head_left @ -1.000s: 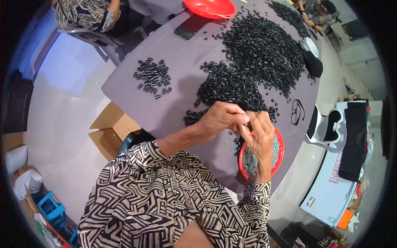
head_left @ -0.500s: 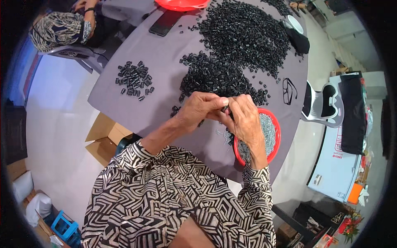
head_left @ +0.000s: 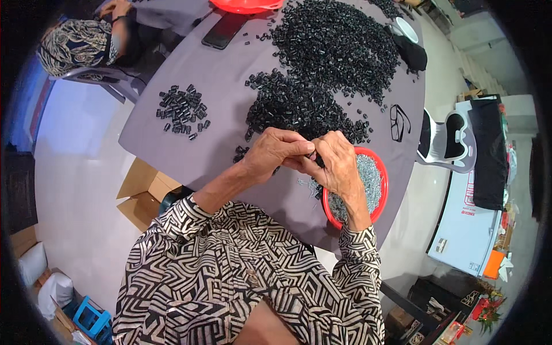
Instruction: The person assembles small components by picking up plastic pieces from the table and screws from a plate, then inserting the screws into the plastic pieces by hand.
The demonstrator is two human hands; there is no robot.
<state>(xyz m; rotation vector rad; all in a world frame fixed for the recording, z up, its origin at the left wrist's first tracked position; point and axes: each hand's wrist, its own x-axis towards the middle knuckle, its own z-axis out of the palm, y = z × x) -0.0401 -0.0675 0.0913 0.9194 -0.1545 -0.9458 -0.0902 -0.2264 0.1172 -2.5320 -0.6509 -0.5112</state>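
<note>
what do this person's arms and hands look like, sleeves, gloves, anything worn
Both arms wear long sleeves of one black-and-cream shirt with a bold geometric maze-like print, ending in cuffs at the wrists. The left hand and right hand are bare: no gloves. No rings, watch or bracelet can be made out.

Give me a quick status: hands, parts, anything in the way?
Left hand and right hand pinch one small black part together. Red bowl beneath. Nothing blocking.

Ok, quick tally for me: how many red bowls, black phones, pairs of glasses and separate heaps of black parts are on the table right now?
Red bowls: 2, one by the right hand holding small metal bits, one at the far edge
Black phones: 1
Pairs of glasses: 1
Heaps of black parts: 3, large, middle, small
Total: 7
</note>
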